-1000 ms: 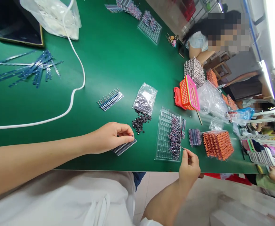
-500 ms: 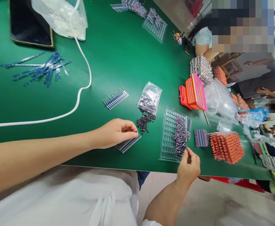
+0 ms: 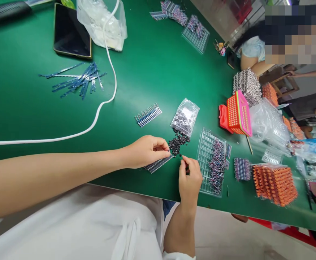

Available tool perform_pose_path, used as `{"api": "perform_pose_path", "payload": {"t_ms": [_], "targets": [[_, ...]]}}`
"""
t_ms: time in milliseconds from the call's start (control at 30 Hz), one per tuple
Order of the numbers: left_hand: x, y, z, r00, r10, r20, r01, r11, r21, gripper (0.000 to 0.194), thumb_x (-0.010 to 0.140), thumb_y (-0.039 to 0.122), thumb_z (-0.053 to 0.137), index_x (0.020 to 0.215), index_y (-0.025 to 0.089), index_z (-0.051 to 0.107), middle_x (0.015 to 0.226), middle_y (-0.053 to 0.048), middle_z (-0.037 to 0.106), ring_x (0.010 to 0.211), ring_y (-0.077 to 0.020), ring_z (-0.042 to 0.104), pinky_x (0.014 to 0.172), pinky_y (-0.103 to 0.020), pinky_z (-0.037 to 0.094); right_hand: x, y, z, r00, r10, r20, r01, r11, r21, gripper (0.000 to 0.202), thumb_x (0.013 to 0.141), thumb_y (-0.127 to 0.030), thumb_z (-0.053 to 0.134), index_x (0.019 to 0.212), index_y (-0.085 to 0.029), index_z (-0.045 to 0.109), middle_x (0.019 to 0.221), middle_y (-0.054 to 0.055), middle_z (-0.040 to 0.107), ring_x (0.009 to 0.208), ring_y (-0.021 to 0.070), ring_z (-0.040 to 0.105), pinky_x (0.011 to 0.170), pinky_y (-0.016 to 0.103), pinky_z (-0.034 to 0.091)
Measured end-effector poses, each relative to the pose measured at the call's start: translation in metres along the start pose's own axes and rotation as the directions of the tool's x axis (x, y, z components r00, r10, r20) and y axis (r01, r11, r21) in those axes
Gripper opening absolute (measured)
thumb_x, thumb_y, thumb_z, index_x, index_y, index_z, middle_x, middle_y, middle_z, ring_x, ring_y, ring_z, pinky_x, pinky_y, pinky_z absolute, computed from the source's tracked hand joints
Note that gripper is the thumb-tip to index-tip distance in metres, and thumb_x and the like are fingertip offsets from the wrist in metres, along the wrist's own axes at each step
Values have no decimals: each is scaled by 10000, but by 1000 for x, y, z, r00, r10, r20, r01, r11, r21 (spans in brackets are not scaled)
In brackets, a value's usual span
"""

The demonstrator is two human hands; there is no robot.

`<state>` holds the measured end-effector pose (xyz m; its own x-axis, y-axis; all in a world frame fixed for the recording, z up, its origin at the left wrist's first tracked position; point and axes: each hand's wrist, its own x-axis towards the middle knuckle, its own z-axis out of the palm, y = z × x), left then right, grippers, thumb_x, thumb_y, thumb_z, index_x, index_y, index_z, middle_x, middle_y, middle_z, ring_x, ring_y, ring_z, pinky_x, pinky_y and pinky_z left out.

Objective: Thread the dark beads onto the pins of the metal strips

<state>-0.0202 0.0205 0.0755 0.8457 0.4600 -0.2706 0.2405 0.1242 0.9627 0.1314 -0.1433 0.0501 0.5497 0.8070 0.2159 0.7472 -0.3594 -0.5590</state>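
Note:
My left hand (image 3: 154, 151) has its thumb and fingers pinched at the upper right end of a dark strip of small parts (image 3: 158, 164) on the green table. My right hand (image 3: 189, 177) is closed at the fingertips beside a pile of small black beads (image 3: 178, 143); what it holds, if anything, is too small to name. A clear bag (image 3: 185, 116) of the same beads lies behind the pile. Right of my right hand, a clear tray (image 3: 204, 155) bears many thin purple-and-dark pieces (image 3: 217, 168). Another strip with pins (image 3: 148, 115) lies behind my left hand.
A white cable (image 3: 100, 106) crosses the green table (image 3: 147, 72). Blue strips (image 3: 83, 80), a dark tablet (image 3: 72, 32) and a plastic bag (image 3: 100, 25) lie at the back left. To the right are a basket (image 3: 235, 112) and orange stacks (image 3: 275, 184). People are beyond.
My right hand has moved left from the clear tray to the front of the black beads. My left hand keeps its pinch on the strip. The whole view has shifted.

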Motion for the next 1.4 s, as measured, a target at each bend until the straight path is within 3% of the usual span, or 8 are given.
{"api": "perform_pose_path", "payload": {"t_ms": [567, 1000, 1200, 1400], "targets": [[2, -3, -1, 1000, 8, -23, -7, 1000, 26, 245, 842, 402, 611, 817, 163, 657, 739, -8, 676, 705, -154, 590, 649, -250, 452, 1, -7, 10, 983, -171, 69, 174, 984, -44, 154, 957, -195, 507, 1003, -215, 652, 947, 60, 651, 910, 180, 599, 807, 343, 516], [3, -4, -1, 1000, -1, -8, 1, 999, 43, 241, 849, 394, 599, 848, 161, 663, 741, -15, 683, 688, -155, 593, 624, -251, 443, 8, -10, 3, 979, -131, 156, 159, 970, -184, 129, 941, -173, 481, 881, -206, 590, 848, 35, 602, 810, 167, 561, 757, 314, 481], [2, -1, -3, 999, 5, -32, -3, 998, 67, 238, 851, 390, 601, 826, 163, 667, 711, -3, 669, 665, -145, 575, 614, -247, 426, 10, -7, -2, 990, -81, 119, 102, 979, -177, 116, 941, -194, 501, 920, -199, 616, 885, 39, 620, 808, 157, 589, 712, 296, 492], [3, 0, -4, 998, -14, -62, 17, 998, 53, 227, 841, 380, 610, 795, 162, 652, 706, -1, 658, 679, -149, 574, 627, -251, 425, 9, -5, 1, 975, -203, 87, 215, 963, -163, 183, 949, -177, 505, 1049, -198, 657, 969, 62, 642, 881, 160, 618, 771, 301, 518]]}}
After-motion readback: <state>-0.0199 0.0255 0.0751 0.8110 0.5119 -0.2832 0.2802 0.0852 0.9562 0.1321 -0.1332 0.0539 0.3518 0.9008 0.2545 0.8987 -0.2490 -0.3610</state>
